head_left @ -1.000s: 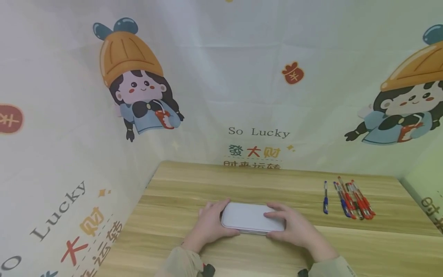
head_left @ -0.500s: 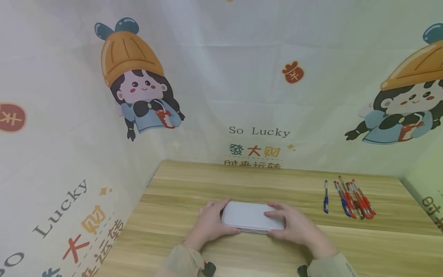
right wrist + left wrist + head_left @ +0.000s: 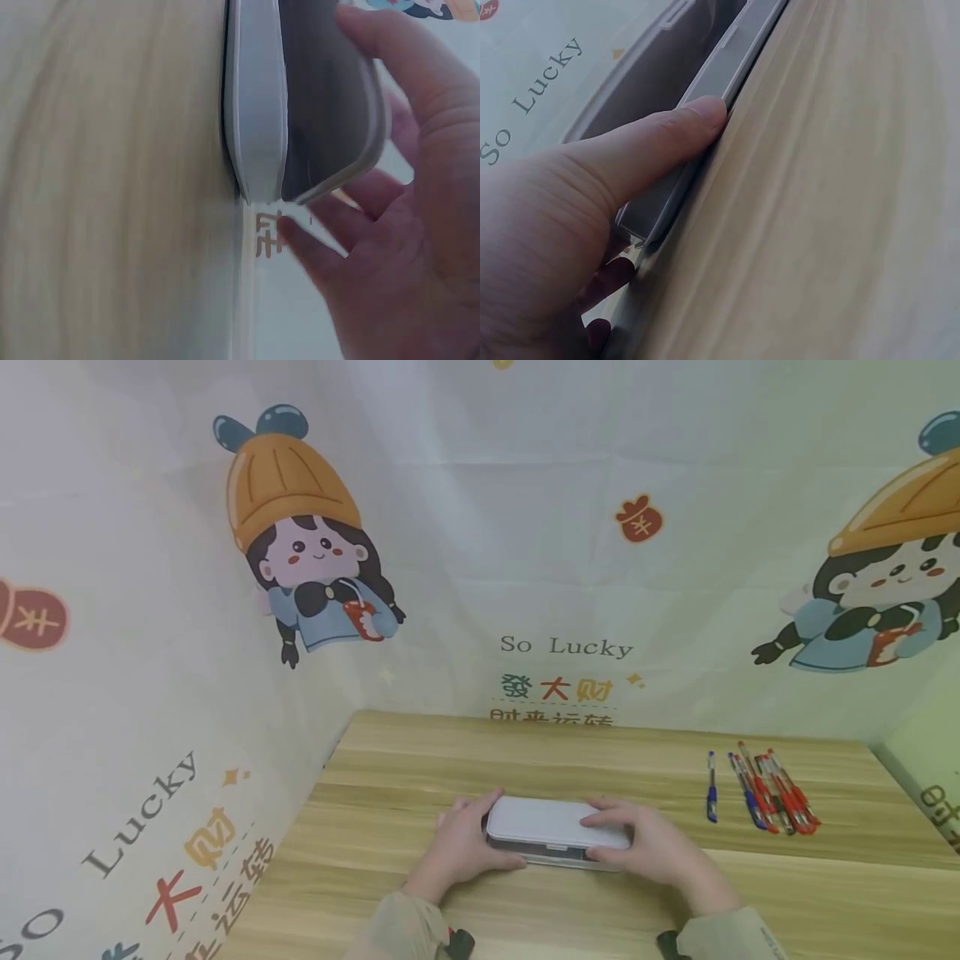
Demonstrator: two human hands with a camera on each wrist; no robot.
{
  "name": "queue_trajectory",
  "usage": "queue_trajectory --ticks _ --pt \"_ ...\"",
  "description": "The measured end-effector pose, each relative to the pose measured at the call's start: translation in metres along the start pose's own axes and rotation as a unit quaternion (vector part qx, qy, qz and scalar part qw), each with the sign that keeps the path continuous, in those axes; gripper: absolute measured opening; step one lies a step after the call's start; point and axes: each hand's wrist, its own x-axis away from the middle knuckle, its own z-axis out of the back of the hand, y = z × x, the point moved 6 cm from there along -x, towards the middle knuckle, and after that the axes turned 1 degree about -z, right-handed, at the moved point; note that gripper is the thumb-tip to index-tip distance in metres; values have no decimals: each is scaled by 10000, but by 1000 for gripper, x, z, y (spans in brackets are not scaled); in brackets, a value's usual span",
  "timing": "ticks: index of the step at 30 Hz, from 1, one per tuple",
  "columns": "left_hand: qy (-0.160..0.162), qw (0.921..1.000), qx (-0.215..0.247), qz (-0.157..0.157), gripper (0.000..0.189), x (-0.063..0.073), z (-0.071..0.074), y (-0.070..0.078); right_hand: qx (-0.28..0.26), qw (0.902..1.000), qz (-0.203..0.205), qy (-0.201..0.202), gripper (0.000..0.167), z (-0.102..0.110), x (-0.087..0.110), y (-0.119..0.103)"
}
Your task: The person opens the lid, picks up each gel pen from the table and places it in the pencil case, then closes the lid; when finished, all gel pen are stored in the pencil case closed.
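A white pencil case (image 3: pixel 536 820) lies on the wooden table between my two hands, its lid tilted up a little so that a dark gap shows along the front. My left hand (image 3: pixel 465 847) grips the left end; in the left wrist view its thumb (image 3: pixel 652 146) lies against the front wall of the base (image 3: pixel 724 64). At the right end my right hand (image 3: pixel 648 842) holds the lid, fingers over the top and thumb at its front edge. The right wrist view shows the lid's grey inside (image 3: pixel 322 97) raised from the base (image 3: pixel 261 105). The case's contents are hidden.
A blue pen (image 3: pixel 712 787) lies alone to the right of the case. Beside it is a loose bunch of several red, blue and black pens (image 3: pixel 780 797). Printed cloth (image 3: pixel 450 568) hangs behind the table (image 3: pixel 420 752) and along its left side.
The lid was down on the case in both earlier frames; now its front edge has risen, with my right hand on it. The left hand keeps its grip on the end.
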Motion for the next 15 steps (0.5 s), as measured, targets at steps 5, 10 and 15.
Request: queue_trajectory --ticks 5,10,15 --pt "11 10000 45 -22 122 0 2 2 -91 9988 272 403 29 6 1 -2" --pt "9 10000 59 38 126 1 4 2 -75 9962 407 762 20 11 2 -5" --pt "3 9999 36 104 129 2 3 1 -109 9938 567 950 18 13 1 -8"
